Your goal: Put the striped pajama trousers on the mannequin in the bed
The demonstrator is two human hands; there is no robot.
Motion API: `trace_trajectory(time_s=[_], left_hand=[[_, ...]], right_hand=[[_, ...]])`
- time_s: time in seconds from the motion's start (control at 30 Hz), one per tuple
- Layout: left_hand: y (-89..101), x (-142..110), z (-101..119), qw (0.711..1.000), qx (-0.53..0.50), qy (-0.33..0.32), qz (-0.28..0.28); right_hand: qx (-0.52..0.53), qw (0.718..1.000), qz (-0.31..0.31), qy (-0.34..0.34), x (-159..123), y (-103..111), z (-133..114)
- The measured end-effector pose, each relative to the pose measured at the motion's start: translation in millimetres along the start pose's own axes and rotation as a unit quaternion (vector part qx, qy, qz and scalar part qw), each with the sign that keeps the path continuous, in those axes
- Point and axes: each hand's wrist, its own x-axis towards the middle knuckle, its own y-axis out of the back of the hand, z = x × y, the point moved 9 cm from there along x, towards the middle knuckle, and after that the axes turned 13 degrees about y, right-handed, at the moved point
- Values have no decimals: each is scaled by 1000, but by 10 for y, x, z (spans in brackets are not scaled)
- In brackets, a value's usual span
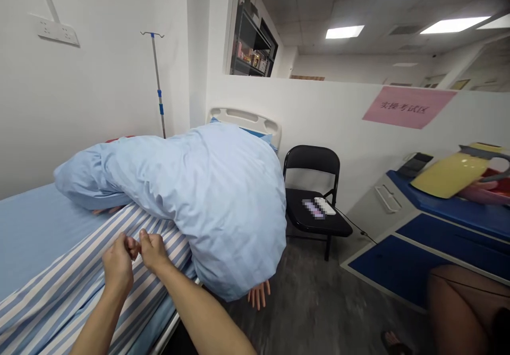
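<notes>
We read "实操考试区" on the pink sign; our left hand and right hand nearly meet above striped cloth, fingers curled closed, any grip unclear.

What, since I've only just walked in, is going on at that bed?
Someone's left hand and right hand are close together, both curled, over striped cloth on the bed; whether either grip has hold of the cloth isn't clear. A pale blue quilt lies bunched beyond them, and another hand shows below its edge.
</notes>
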Motion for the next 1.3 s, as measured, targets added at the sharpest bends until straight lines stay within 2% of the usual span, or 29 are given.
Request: trace_trajectory(time_s=[0.1,0.17,0.23,0.3,0.47,0.57,0.73,0.8,0.93,1.1,1.23,1.3], left_hand=[[44,-75,-205,985,157,-25,64],[29,-106,-325,966,241,-52,81],[14,-99,-391,946,301,-77,95],[0,-60,-421,938,321,-87,94],[10,-1,-404,934,327,-109,91],[3,-12,-390,936,318,-124,82],[-24,-28,-398,932,333,-125,77],[-26,-36,-398,934,325,-127,76],[-12,-52,-394,942,300,-131,78],[-28,-66,-387,950,274,-122,83],[-10,-83,-387,963,242,-112,27],[160,-89,-440,969,232,-87,-2]], right_hand=[[-17,1000,15,16,-36,57,-62],[-35,999,14,29,-48,69,-100],[-47,998,9,40,-46,60,-115],[-57,997,6,47,-32,40,-106],[-111,992,-29,43,1,-18,-92],[-179,980,-74,38,29,-4,-200],[-272,941,-134,147,118,36,-671],[-282,934,-136,173,123,51,-733],[-312,926,-138,163,21,38,-492],[-354,918,-96,151,-90,77,-219],[-350,916,-103,165,-84,54,-231],[-356,915,-102,159,-78,60,-242]])
